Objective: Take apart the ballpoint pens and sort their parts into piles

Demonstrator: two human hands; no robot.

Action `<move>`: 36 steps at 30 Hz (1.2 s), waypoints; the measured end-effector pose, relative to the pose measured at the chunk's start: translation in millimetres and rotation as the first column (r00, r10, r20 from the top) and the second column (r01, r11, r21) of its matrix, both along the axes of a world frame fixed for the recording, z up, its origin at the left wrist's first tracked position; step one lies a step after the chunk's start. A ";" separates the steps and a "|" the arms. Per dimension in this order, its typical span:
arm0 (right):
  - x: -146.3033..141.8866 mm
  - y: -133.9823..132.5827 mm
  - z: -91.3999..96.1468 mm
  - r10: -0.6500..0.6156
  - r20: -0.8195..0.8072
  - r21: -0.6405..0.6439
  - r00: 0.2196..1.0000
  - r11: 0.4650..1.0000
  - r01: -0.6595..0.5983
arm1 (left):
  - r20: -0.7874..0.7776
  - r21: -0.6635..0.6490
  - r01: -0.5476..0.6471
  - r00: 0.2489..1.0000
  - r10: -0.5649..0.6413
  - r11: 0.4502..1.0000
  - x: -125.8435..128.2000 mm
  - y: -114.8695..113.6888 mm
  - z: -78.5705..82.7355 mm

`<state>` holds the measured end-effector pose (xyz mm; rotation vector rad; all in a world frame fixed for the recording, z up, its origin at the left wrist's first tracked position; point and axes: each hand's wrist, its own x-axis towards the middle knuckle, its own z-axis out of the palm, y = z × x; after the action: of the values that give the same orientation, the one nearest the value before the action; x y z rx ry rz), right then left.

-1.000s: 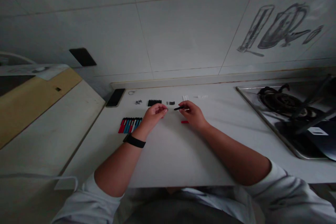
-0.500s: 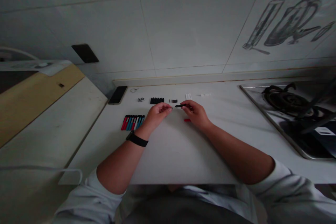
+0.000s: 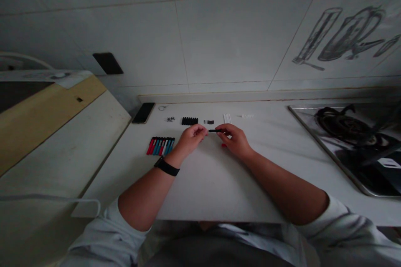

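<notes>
My right hand (image 3: 234,138) pinches a slim black pen part (image 3: 214,131), held level above the counter with its narrow end pointing left. My left hand (image 3: 193,137) has thumb and fingers closed at that narrow end; what sits between its fingertips is too small to make out. Partly under my right hand lies a red piece (image 3: 224,145). Beyond my hands are a row of short black tubes (image 3: 189,121), small dark metal pieces (image 3: 209,122) and thin white sticks (image 3: 227,118). Several red, blue and white pen barrels with black ends (image 3: 160,146) lie left of my left wrist.
A phone (image 3: 143,113), a ring (image 3: 162,108) and a little pile of metal bits (image 3: 171,119) lie at the back left. Small clear pieces (image 3: 247,116) are at the back right. A gas stove (image 3: 344,133) borders the counter (image 3: 213,192) on the right.
My left fingertips and the black pen part have come together, closing the small gap between them. The whole view has shifted slightly.
</notes>
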<state>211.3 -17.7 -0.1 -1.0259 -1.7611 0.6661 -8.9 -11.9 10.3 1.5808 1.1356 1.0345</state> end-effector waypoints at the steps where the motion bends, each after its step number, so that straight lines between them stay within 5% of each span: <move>1: 0.1 -0.2 0.0 0.001 0.004 0.007 1.000 1.000 -0.001 | -0.005 -0.003 0.000 1.000 0.000 1.000 0.0 0.0 -0.5; 18: 0.4 -3.7 9.0 -0.009 0.118 -0.070 0.993 0.997 0.017 | -0.074 0.044 0.023 0.997 -0.019 0.999 0.0 -0.4 -3.0; 36: -0.6 -0.4 -1.1 0.057 -0.003 -0.059 0.998 0.997 -0.057 | -0.143 0.167 -0.029 0.988 0.053 0.986 1.0 -3.2 2.7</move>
<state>210.7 -18.1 -1.2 -1.0179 -1.7845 0.7585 -8.0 -15.1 13.0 1.7952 1.2112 1.0760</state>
